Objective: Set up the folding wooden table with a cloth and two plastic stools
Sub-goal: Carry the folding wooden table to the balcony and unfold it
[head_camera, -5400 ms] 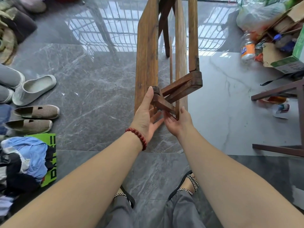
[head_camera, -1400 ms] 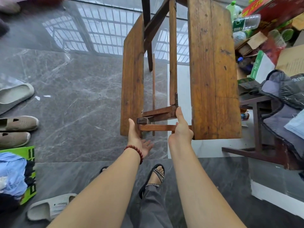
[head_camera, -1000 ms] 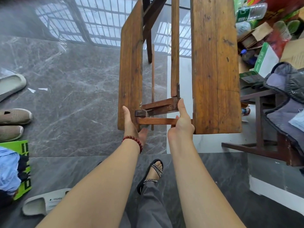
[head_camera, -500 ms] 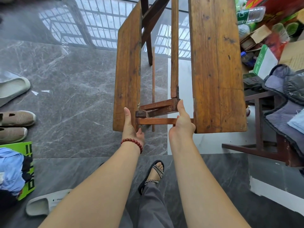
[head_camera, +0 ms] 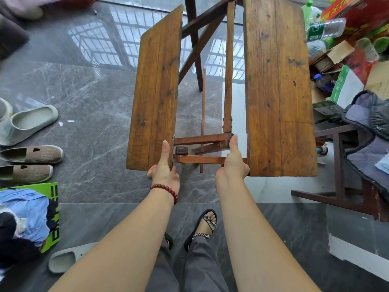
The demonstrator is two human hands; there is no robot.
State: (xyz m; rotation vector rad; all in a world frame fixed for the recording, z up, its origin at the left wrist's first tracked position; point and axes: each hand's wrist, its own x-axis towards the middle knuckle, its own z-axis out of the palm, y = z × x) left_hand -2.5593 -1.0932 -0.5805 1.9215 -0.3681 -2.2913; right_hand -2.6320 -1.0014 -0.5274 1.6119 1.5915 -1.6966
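Swinging left leaf point(head_camera: 155, 91) wider, left hand point(head_camera: 165, 171); right hand point(head_camera: 232, 165) grips frame point(head_camera: 210, 160).

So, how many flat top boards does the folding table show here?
2. The left board, whose near end the left hand grips; the right board, beside the right hand, which holds a frame bar. None seems hidden.
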